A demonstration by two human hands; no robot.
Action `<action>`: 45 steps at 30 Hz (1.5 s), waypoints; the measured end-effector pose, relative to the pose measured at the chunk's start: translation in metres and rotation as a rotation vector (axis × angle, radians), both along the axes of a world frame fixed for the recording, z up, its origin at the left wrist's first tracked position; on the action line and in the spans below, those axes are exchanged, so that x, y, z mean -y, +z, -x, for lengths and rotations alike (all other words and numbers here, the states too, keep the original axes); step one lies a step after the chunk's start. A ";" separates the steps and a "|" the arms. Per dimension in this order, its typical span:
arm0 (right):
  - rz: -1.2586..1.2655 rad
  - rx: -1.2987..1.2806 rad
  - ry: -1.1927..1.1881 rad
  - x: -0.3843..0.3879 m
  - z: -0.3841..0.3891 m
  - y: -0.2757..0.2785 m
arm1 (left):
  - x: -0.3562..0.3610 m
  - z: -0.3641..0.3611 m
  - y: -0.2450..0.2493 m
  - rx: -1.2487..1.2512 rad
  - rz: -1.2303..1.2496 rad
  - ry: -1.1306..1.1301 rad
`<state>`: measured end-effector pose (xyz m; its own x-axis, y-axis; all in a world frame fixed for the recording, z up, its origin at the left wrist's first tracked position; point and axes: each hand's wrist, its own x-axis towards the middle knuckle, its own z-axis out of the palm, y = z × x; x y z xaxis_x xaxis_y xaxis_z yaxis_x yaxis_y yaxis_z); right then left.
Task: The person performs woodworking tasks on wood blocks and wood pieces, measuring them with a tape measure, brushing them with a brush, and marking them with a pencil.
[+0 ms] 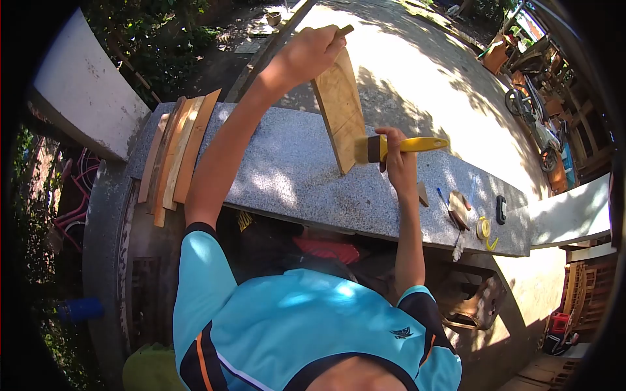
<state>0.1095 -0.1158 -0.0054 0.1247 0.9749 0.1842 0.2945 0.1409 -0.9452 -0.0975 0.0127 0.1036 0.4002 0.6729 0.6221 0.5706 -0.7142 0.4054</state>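
My left hand [314, 53] is raised and closed around the top end of a flat wooden board [340, 107]. The board stands tilted, its lower corner down at the grey speckled countertop [267, 153]. In my right hand [399, 163] is a wide paintbrush [417, 144] with a yellow handle and dark ferrule, fingers wrapped round it near the ferrule. The pale bristles point left, right at the lower part of the board's face.
Several wooden slats [175, 153] lie side by side at the counter's left end. On its right are a yellow tape roll [482, 228], a blue pen [440, 195], a black object [501, 210] and a small wood offcut [423, 194]. White pillars [91, 85] flank the counter.
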 end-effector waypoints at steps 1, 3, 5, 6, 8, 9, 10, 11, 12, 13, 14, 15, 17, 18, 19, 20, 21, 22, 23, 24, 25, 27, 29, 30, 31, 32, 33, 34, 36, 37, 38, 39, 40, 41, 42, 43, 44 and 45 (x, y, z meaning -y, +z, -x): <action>-0.147 -0.139 0.046 0.001 0.007 0.030 | -0.001 -0.015 0.002 -0.024 -0.050 -0.014; -0.439 -0.192 -0.051 -0.002 0.019 0.077 | 0.002 -0.038 0.005 -0.041 -0.086 -0.009; -0.529 -0.410 -0.058 -0.012 0.021 0.085 | 0.009 -0.057 0.006 -0.023 -0.056 0.034; -0.536 -0.530 -0.038 -0.016 0.023 0.080 | 0.011 -0.061 0.003 0.011 -0.053 0.054; -0.318 -0.528 -0.076 -0.024 0.027 0.012 | 0.011 -0.064 -0.002 0.076 -0.054 0.098; -0.144 -0.617 -0.118 -0.020 0.027 -0.036 | 0.009 -0.060 -0.002 0.073 -0.030 0.126; 0.032 -0.698 -0.152 -0.011 0.026 -0.081 | 0.005 -0.054 -0.006 0.041 -0.060 0.171; 0.197 -0.621 -0.186 -0.002 0.019 -0.115 | -0.003 -0.047 -0.010 0.016 -0.093 0.228; 0.363 -0.544 -0.220 0.006 0.018 -0.115 | -0.008 -0.040 -0.011 -0.014 -0.123 0.285; 0.331 -0.486 -0.180 0.005 0.012 -0.114 | -0.007 -0.034 -0.010 -0.034 -0.118 0.262; 0.305 -0.434 -0.144 0.002 0.004 -0.111 | -0.011 -0.031 -0.015 -0.039 -0.131 0.226; 0.276 -0.382 -0.107 -0.002 0.003 -0.091 | -0.019 -0.030 -0.019 -0.044 -0.144 0.191; 0.003 -0.445 0.019 -0.011 0.011 -0.022 | -0.003 -0.034 -0.008 0.011 -0.033 0.220; -0.127 -0.509 0.069 -0.012 0.019 0.012 | 0.005 -0.037 -0.005 0.030 -0.026 0.211; -0.220 -0.596 0.096 -0.016 0.024 0.034 | 0.009 -0.039 -0.003 0.051 -0.021 0.204; -0.223 -0.596 0.067 -0.023 0.029 0.032 | 0.013 -0.040 -0.002 0.072 -0.015 0.197; -0.225 -0.597 0.035 -0.029 0.034 0.025 | 0.016 -0.041 -0.001 0.003 0.043 0.237; -0.229 -0.598 0.001 -0.032 0.038 0.016 | 0.014 -0.038 -0.004 0.013 0.030 0.225; -0.146 -0.671 -0.050 -0.035 0.040 -0.019 | 0.010 -0.033 -0.008 0.022 0.015 0.208; -0.079 -0.632 -0.169 -0.029 0.040 -0.053 | 0.005 -0.028 -0.009 0.035 -0.004 0.188; -0.010 -0.505 -0.263 -0.028 0.032 -0.096 | 0.001 -0.018 -0.005 -0.056 0.109 0.220; 0.311 -0.478 -0.382 -0.022 0.012 -0.133 | -0.018 0.002 -0.021 -0.034 0.058 0.179; 0.199 -0.377 -0.356 -0.037 -0.005 -0.118 | -0.027 0.012 -0.020 0.041 0.100 0.105; 0.158 -0.327 -0.344 -0.041 -0.008 -0.110 | -0.027 0.016 -0.022 0.057 0.171 0.069; 0.081 -0.341 -0.274 -0.045 -0.008 -0.087 | -0.023 0.018 -0.026 0.070 0.251 0.036; -0.004 -0.354 -0.195 -0.049 -0.006 -0.059 | -0.020 0.020 -0.027 0.072 0.276 0.018; -0.022 -0.423 -0.045 -0.048 -0.001 -0.040 | -0.017 0.021 -0.025 0.075 0.295 0.004; -0.037 -0.495 0.104 -0.046 0.004 -0.026 | -0.011 0.022 -0.022 0.073 0.317 -0.011; -0.012 -0.535 0.222 -0.042 0.011 -0.035 | 0.011 0.026 -0.013 0.084 0.352 0.024; 0.020 -0.496 0.191 -0.046 0.010 -0.050 | 0.022 0.028 -0.008 0.084 0.368 0.048; 0.050 -0.453 0.159 -0.050 0.005 -0.067 | 0.027 0.029 -0.008 0.087 0.380 0.068; 0.084 -0.330 0.053 -0.055 -0.008 -0.093 | 0.012 0.045 -0.015 -0.017 0.430 0.146; 0.068 -0.191 -0.123 -0.061 -0.018 -0.125 | 0.012 0.062 -0.023 -0.028 0.396 0.131; 0.091 -0.176 -0.083 -0.051 -0.027 -0.128 | 0.016 0.074 -0.028 -0.043 0.365 0.113; 0.103 -0.163 -0.042 -0.043 -0.032 -0.125 | 0.035 0.078 -0.029 0.078 0.513 0.146; 0.107 -0.151 0.062 -0.030 -0.026 -0.106 | 0.055 0.083 -0.027 0.207 0.648 0.181; 0.124 -0.136 0.169 -0.006 -0.015 -0.081 | 0.064 0.093 -0.037 0.343 0.668 0.185; 0.173 -0.077 0.368 0.018 -0.005 -0.059 | 0.073 0.106 -0.053 0.477 0.702 0.193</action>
<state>0.1141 -0.1339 -0.0645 -0.2311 0.9728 0.0175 0.1813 0.0607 -0.9816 -0.2039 -0.0607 0.0506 0.0415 0.9931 0.1096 0.3130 -0.1171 0.9425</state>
